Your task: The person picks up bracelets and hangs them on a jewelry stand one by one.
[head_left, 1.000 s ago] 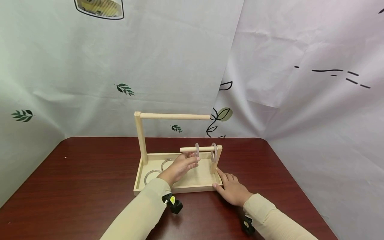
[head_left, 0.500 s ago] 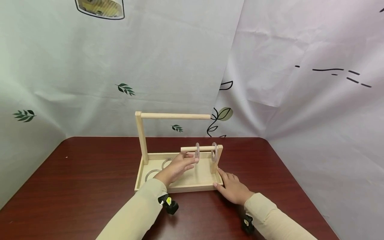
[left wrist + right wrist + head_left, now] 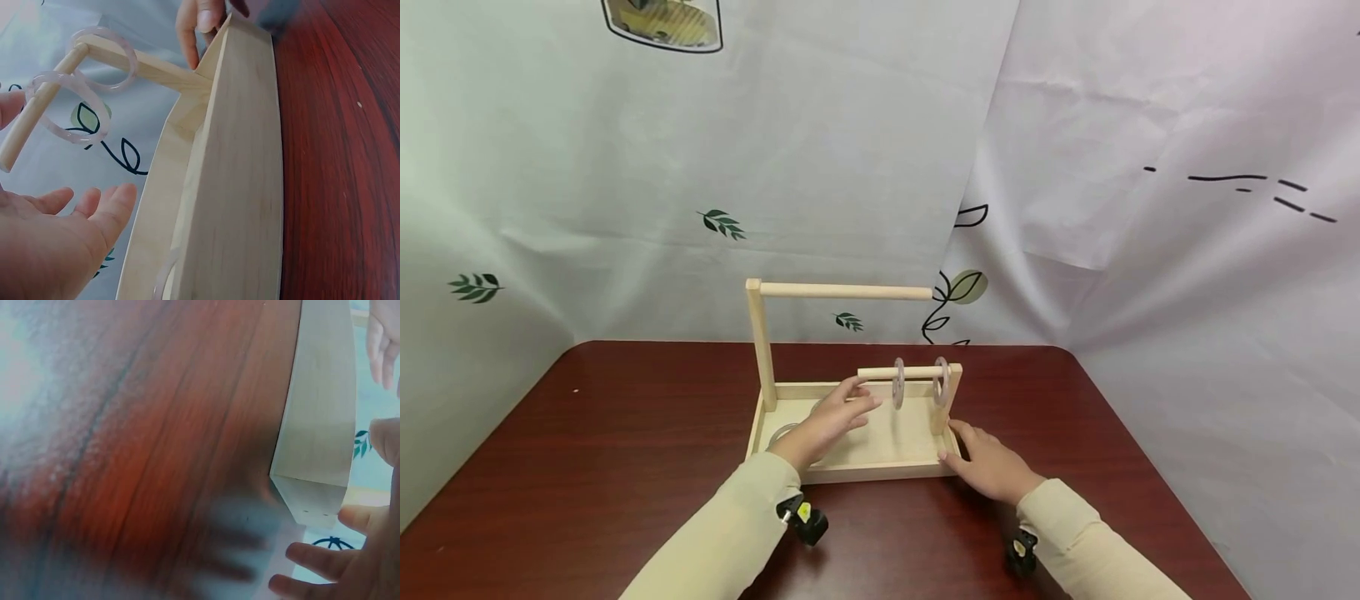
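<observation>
A wooden rack (image 3: 880, 473) has a tray base, a tall post with a long bar (image 3: 846, 291), and a short post with a lower bar (image 3: 872, 373). Two clear, pinkish rings hang on the lower bar: one ring (image 3: 898, 385) near mid-bar, another ring (image 3: 937, 392) by the post. My left hand (image 3: 829, 423) is left of the nearer ring, apart from it, fingers spread and holding nothing. Another ring (image 3: 778, 435) lies in the tray, partly behind that hand. My right hand (image 3: 996, 468) rests against the tray's front right corner, fingers fairly straight.
The rack stands on a dark red wooden table (image 3: 647, 433). Behind it hangs a pale cloth (image 3: 850, 167) printed with leaves. Each wrist bears a small black camera, such as the left camera (image 3: 805, 521).
My left hand has let go of the nearer ring and drawn back to the left. That ring now hangs freely on the lower bar. The right hand stays at the tray corner.
</observation>
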Available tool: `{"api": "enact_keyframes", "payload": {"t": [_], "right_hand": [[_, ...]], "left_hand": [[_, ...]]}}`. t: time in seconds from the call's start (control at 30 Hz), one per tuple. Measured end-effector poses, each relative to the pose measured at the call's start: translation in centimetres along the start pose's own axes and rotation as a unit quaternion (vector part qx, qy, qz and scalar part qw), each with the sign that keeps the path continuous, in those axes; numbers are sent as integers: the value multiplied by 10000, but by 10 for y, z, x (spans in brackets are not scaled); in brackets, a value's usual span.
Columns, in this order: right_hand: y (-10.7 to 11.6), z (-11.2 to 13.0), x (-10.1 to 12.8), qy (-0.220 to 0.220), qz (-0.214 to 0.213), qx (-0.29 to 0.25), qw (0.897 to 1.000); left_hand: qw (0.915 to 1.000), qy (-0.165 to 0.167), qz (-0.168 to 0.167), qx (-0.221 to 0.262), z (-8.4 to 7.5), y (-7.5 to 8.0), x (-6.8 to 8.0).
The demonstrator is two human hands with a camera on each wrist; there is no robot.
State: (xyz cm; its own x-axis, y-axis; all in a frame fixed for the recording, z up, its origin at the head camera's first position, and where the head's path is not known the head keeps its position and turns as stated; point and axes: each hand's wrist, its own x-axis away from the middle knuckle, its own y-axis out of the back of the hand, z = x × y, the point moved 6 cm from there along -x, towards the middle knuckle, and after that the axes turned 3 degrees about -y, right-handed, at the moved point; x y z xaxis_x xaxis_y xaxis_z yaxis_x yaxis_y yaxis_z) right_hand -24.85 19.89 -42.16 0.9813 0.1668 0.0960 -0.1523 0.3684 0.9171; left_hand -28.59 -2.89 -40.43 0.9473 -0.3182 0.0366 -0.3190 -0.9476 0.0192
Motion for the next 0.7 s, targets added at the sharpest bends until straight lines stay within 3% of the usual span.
{"api": "enact_keyframes", "payload": {"t": [0.23, 0.37, 0.53, 0.7], "right_hand": [[3, 2, -1, -73, -319, 22, 9995], [5, 3, 0, -16, -608, 70, 9981], [10, 7, 3, 88, -861, 133, 9962], [14, 9, 8, 177, -1075, 265, 9937]], "left_hand": [[9993, -7, -223, -289, -2, 9, 9], [9952, -99, -416, -884, -4, 16, 14], [9784, -354, -434, -1990, -8, 22, 21], [9607, -556, -328, -2701, -13, 26, 29]]}}
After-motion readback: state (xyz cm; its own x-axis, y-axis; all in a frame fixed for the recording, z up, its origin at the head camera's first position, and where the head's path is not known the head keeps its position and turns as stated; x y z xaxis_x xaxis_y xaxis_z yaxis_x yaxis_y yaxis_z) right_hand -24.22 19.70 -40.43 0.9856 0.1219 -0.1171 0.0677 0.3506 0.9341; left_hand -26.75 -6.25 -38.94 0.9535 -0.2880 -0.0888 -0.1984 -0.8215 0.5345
